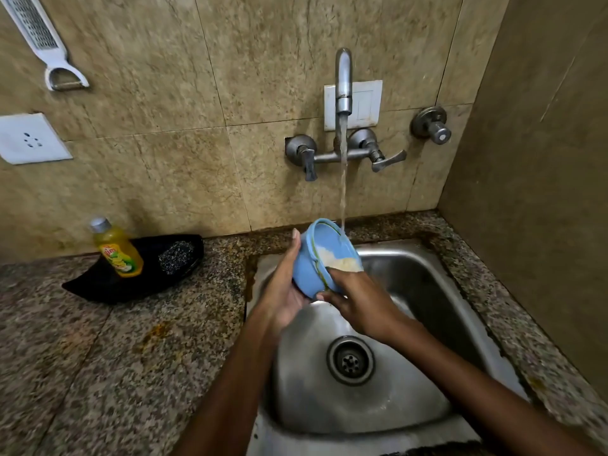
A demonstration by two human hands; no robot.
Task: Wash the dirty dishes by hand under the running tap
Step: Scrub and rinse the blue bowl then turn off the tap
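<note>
Over the sink [427, 311], left hand [283, 291] cups the tilted blue bowl [307, 264] toward the running water [343, 179]; right hand [358, 304] pinches its rim, fingers inside, apparently scrubbing residue.

A blue bowl [311, 258], tilted over the steel sink [411, 281], is gripped by the left hand [284, 291]; its inside is rubbed by the right hand [357, 301] under the running tap [343, 83].
</note>
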